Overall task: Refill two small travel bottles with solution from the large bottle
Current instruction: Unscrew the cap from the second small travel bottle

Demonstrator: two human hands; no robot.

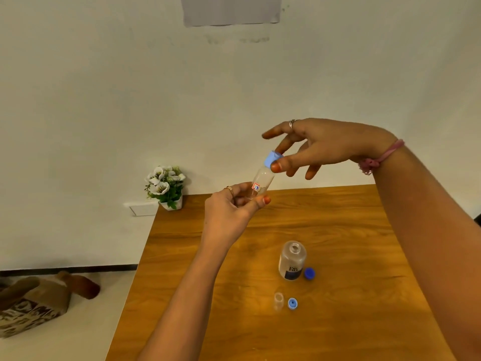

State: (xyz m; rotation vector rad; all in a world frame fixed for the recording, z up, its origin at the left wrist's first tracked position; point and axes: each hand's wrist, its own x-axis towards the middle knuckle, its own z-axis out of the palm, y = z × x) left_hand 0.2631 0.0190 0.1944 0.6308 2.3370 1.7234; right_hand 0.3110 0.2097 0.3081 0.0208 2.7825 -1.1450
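My left hand (234, 204) grips a small clear travel bottle (263, 181) by its base, raised above the table and tilted to the right. It bears a small red and white sticker. My right hand (309, 147) pinches the bottle's light blue cap (272, 158) with thumb and forefinger, the other fingers spread. On the wooden table (338, 321) the large clear bottle (292, 260) stands uncapped, with its dark blue cap (309, 273) just to its right. In front of it a second small clear bottle (278, 300) stands uncapped beside its light blue cap (292, 303).
A small white pot of white flowers (166, 187) stands at the table's far left corner against the wall. A patterned bag (33, 303) lies on the floor to the left. A wall socket (143, 209) sits beside the pot.
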